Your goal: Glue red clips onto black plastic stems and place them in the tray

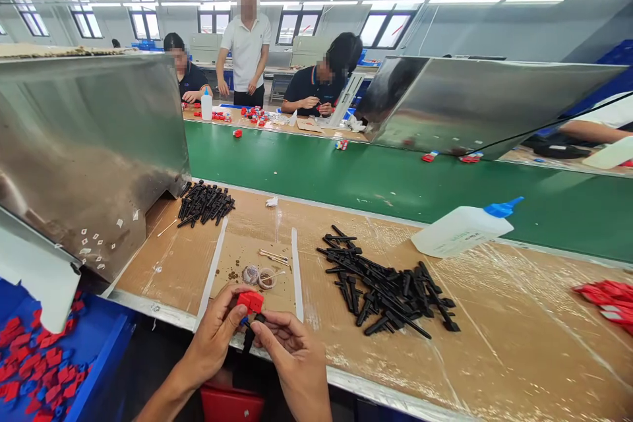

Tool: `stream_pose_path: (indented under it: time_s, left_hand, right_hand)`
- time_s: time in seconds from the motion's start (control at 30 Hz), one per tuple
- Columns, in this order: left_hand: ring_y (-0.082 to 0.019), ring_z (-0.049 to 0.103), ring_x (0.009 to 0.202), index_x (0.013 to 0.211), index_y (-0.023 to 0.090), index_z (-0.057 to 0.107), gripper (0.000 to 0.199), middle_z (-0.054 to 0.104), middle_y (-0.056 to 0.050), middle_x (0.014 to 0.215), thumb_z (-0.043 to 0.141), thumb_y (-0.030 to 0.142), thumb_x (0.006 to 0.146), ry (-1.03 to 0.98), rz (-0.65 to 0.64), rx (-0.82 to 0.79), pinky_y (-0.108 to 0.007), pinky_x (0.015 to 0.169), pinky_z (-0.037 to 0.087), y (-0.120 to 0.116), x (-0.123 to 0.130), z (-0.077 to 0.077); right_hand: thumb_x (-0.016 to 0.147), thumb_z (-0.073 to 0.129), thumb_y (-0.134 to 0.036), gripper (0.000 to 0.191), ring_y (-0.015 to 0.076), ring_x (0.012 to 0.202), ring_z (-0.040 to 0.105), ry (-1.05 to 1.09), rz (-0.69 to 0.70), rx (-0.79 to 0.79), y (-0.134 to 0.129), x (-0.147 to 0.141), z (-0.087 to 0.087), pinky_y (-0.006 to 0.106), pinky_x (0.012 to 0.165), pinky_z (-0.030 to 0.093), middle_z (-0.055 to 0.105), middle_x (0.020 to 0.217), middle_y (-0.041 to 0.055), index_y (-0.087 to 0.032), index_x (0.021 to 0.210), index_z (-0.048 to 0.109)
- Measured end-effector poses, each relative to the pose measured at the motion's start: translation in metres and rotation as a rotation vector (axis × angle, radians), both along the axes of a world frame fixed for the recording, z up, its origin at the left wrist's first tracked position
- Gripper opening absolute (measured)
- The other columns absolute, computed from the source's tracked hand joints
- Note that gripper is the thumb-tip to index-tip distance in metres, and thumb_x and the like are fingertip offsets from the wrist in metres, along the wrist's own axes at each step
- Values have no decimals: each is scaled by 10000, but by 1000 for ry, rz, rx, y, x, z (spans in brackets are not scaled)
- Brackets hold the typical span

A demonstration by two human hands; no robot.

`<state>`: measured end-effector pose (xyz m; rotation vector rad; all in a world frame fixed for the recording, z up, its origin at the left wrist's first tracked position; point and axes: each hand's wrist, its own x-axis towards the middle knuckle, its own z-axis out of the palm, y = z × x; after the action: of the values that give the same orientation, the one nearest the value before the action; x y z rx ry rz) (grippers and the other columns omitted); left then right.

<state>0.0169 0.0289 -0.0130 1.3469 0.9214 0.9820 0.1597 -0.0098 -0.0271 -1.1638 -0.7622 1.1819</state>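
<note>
Just over the bench's front edge, my left hand (216, 330) pinches a red block (251, 301) with a bit of blue under it. My right hand (297, 353) has its thumb and fingers closed on a black part (248, 337) that points down below the block. The two pieces touch or nearly touch; the fingers hide the join. Behind the hands lie a small round dish (268, 278) with a swab across it, a second dish (250, 275) and more cotton swabs (273, 255) on a cardboard sheet.
Black parts lie in a small heap (205, 203) and a larger one (390, 290). A bottle with a blue nozzle (459, 231) lies at the right. A blue bin (106, 369) holds red pieces. Metal panels (89, 158) flank the green belt (306, 168); people are beyond.
</note>
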Motion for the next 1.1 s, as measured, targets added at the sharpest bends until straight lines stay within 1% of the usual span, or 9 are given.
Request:
stream_pose_path:
  time_s: [0.1,0.23,0.37,0.47,0.6,0.77,0.87,0.97,1.1]
  left_hand:
    - [-167,591,907,1102,217,565,242,627,-41,1028,566,383,925,-123,-54,-111,-242,751,464,0,-1,-9]
    - [-62,482,600,951,240,420,273,542,38,864,646,375,880,-376,-112,-218,-144,466,357,1,0,-21]
    - [-41,393,512,885,248,350,392,493,71,784,706,402,827,-489,-212,-269,-129,422,329,2,0,-22]
    - [-60,459,571,899,236,396,367,529,56,775,704,420,825,-439,-268,-260,-153,517,394,-2,-2,-12]
    - [-188,570,1017,1179,232,507,358,606,-58,1136,632,388,882,-147,-334,-45,-299,908,438,-13,-5,9]
    - [-189,609,859,1340,273,509,413,678,-33,1000,547,330,933,257,-343,152,-280,803,480,-24,-8,20]
    - [-235,651,971,1404,296,481,473,701,-66,1116,538,333,937,404,-267,241,-301,854,495,-31,-8,18]
    - [-265,614,1147,1464,278,408,501,620,-99,1322,470,284,967,413,-277,346,-319,943,472,-38,-5,17]
    - [-282,612,1136,1443,247,445,472,650,-126,1251,443,253,971,315,-286,327,-353,945,469,-42,0,18]
  right_hand:
    - [613,887,-302,332,115,467,611,140,75,0,3,1,-7,216,469,537,653,584,-39,-207,857,682]
    - [616,887,-321,607,121,465,593,169,200,2,0,3,-6,225,441,513,670,646,-35,-255,1166,640]
    - [635,862,-440,604,217,835,680,-4,337,64,-5,9,1,331,758,578,708,995,50,-277,1188,683]
    - [622,858,-480,577,266,1085,626,-126,319,152,-8,15,2,371,980,490,664,1135,53,-313,1153,707]
    - [621,835,-533,572,293,1213,568,-174,157,208,-12,22,-3,359,992,491,620,1276,70,-318,1137,712]
    - [608,861,-486,575,270,1141,642,-115,150,217,-19,29,-2,322,934,539,692,1232,57,-348,1144,705]
    - [588,891,-417,578,269,1058,690,-90,148,183,-22,31,3,334,911,557,746,1128,50,-353,1134,712]
    - [594,885,-424,458,270,956,722,-104,92,203,-26,30,5,344,868,576,777,996,47,-333,1024,758]
    - [568,889,-458,473,263,909,736,-106,23,199,-31,29,-1,314,822,590,785,970,52,-312,1001,769]
